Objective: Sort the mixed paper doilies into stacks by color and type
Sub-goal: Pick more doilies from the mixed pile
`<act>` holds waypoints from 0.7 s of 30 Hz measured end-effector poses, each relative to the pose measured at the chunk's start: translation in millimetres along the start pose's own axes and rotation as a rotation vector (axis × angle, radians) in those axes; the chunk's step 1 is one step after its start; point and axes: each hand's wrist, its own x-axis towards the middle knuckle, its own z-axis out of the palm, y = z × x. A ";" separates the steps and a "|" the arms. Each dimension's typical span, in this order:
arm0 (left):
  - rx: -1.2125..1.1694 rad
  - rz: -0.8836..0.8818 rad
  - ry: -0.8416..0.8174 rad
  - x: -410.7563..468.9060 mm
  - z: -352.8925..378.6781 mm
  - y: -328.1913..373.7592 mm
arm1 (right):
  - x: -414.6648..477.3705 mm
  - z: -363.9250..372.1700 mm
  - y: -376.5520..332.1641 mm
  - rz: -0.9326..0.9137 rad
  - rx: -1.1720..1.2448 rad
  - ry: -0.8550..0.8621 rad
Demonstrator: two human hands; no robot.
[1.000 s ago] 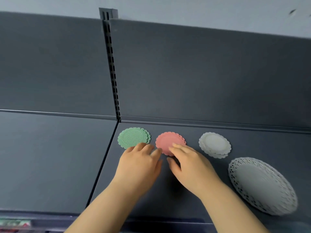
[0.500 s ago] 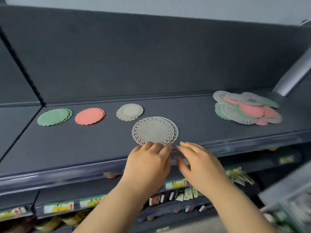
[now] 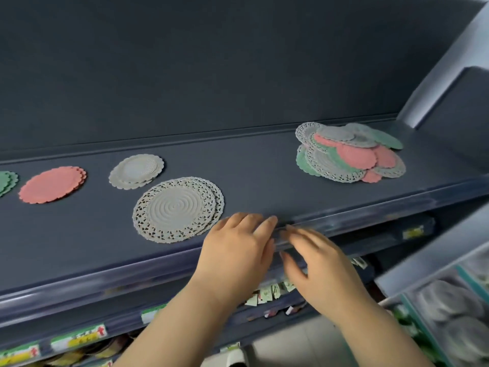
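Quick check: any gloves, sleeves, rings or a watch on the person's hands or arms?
None visible. The left hand and right hand are bare, without gloves or rings, though the right is motion-blurred. The left forearm and right forearm show no sleeve, watch or band.

The shelf [image 3: 254, 170] carries sorted doily stacks [image 3: 177, 209] and a mixed pile [image 3: 349, 152].

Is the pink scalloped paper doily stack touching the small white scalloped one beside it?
Apart. The head view shows bare dark shelf between the pink scalloped doily stack and the small white scalloped stack.
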 end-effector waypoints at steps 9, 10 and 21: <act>-0.051 -0.025 0.076 102.7 30.7 -14.7 | 82.0 -16.3 58.6 -0.027 -0.090 0.053; -0.061 -0.006 0.076 112.7 33.2 -13.2 | 86.8 -18.5 66.5 -0.004 -0.090 0.057; -0.057 0.068 0.041 148.6 60.2 -13.6 | 119.8 -18.8 127.1 0.195 0.032 0.133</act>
